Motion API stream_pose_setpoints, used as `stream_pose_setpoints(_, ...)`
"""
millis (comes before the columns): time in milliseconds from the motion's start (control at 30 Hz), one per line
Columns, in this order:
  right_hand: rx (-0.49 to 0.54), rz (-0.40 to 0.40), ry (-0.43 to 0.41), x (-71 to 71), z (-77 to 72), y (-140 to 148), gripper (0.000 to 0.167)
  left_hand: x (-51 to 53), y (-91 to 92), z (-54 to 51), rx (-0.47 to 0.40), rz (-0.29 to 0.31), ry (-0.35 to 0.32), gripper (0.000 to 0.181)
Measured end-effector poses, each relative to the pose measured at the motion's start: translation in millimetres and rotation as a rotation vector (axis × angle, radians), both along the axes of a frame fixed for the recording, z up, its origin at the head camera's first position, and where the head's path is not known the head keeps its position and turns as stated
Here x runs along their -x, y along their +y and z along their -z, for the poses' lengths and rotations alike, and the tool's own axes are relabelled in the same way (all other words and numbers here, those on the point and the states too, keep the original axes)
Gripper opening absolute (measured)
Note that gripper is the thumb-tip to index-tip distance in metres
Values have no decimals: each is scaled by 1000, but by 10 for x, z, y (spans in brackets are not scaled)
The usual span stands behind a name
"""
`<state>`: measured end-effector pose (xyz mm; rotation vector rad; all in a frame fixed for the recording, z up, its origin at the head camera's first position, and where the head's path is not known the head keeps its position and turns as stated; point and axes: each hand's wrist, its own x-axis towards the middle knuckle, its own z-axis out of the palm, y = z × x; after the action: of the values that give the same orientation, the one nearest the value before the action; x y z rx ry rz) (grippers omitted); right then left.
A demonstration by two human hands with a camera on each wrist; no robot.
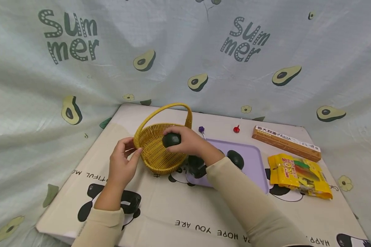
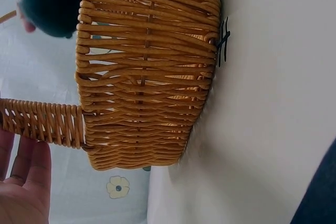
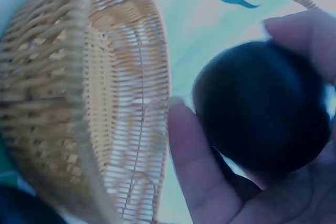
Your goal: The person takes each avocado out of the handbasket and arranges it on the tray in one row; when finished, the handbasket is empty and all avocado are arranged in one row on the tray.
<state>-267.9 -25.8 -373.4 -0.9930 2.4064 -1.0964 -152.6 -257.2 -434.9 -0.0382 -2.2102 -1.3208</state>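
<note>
A yellow woven basket (image 1: 164, 168) with an arched handle stands on the table. My left hand (image 1: 123, 164) holds the foot of the handle (image 2: 47, 121) on the basket's left side, thumb in front and fingers behind. Above the basket's opening, my right hand (image 1: 188, 140) grips a dark green avocado (image 1: 172, 140) between thumb and fingers. The right wrist view shows this avocado (image 3: 262, 106) beside the basket rim, apart from the weave. More avocados (image 1: 235, 159) lie on a lilac tray (image 1: 253, 171), partly hidden by my right forearm.
Behind the tray lie a purple-wrapped lollipop (image 1: 201, 129) and a red one (image 1: 236, 129). At the right are a pasta box (image 1: 285, 143) and a yellow snack bag (image 1: 300, 175). A printed curtain (image 1: 173, 51) hangs behind the table.
</note>
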Motion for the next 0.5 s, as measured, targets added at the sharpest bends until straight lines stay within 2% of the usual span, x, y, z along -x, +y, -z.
stream_pose_setpoints(167,54,27,19,-63,22,173,39,-3,17,5,-10,0,8,40)
stream_pose_setpoints(367,132,-22,89,-142,15,371,30,-7,22,-3,-4,-9,-4,40)
stream_pose_setpoints(500,104,3,112,-199,-31,509,41,-13,21,-13,1,-18,-9,40)
